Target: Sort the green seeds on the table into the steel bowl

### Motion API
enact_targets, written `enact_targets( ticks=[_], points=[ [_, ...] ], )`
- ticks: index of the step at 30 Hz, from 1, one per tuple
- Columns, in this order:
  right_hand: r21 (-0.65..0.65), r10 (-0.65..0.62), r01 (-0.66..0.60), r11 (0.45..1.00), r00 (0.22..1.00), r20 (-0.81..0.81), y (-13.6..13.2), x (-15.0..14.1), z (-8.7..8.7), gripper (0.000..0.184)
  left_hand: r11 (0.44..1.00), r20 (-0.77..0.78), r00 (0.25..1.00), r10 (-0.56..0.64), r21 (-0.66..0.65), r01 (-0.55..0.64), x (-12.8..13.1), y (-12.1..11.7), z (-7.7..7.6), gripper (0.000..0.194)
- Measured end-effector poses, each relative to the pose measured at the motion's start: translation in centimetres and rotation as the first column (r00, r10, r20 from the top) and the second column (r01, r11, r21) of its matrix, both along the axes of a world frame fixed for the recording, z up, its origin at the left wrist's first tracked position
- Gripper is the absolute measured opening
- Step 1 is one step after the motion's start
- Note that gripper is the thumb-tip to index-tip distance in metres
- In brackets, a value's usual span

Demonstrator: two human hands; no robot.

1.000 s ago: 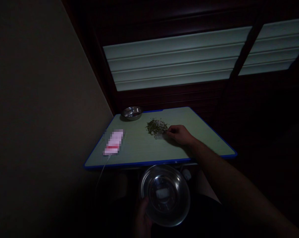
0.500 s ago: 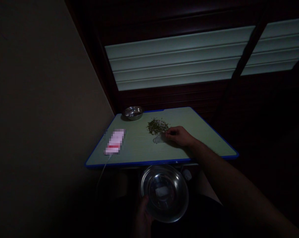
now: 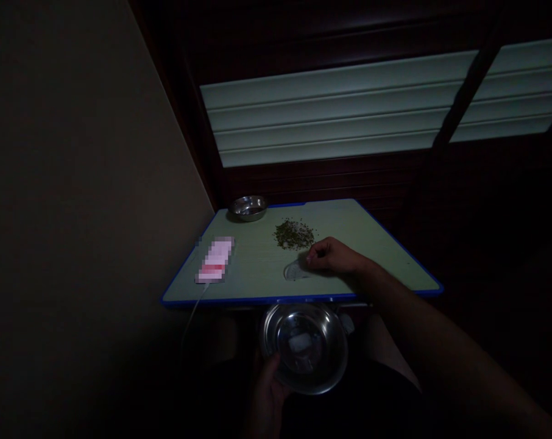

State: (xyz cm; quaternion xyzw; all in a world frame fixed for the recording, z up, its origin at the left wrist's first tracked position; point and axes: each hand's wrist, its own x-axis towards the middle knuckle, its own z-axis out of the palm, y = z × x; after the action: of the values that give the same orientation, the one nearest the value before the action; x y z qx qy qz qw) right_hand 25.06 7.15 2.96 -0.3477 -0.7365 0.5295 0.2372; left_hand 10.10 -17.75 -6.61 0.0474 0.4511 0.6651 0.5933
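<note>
My left hand (image 3: 267, 390) grips the near left side of a shiny steel bowl (image 3: 324, 372), thumb over the rim. The bowl is tilted below the front edge of the small table (image 3: 371, 238); a pale reflection-like patch shows at its bottom. My right hand (image 3: 331, 255) is closed in a pinch at the right end of a flat, see-through piece with a rounded edge (image 3: 296, 271), like thin plastic. This piece lies on or just over the tabletop. Just beyond it is a loose pile of small dark green-brown grains or seeds (image 3: 294, 234).
A smaller steel bowl (image 3: 248, 208) stands at the table's back left corner. A phone (image 3: 215, 261) with a blurred screen lies at the left, its white cable (image 3: 192, 318) hanging over the front edge. A wall and a louvred panel (image 3: 340, 110) border the table. The room is dim.
My right hand and the see-through piece have moved slightly nearer the front edge, away from the pile. The bowl in my left hand has risen a little.
</note>
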Motion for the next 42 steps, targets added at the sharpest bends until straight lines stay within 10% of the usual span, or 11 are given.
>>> enact_targets(
  ticks=[32, 42],
  points=[
    [-0.08, 0.269, -0.266, 0.961, 0.963, 0.031, -2.7, 0.3, 1.5, 0.023, 0.999, 0.021, 0.999, 0.034, 0.033, -0.034, 0.6, -0.1, 1.0, 0.074],
    [-0.059, 0.083, -0.08, 0.995, 0.996, 0.045, -2.2, 1.2, 2.0, 0.026, 0.998, 0.035, 0.999, 0.03, 0.047, -0.032, 0.6, -0.1, 0.7, 0.073]
  ],
)
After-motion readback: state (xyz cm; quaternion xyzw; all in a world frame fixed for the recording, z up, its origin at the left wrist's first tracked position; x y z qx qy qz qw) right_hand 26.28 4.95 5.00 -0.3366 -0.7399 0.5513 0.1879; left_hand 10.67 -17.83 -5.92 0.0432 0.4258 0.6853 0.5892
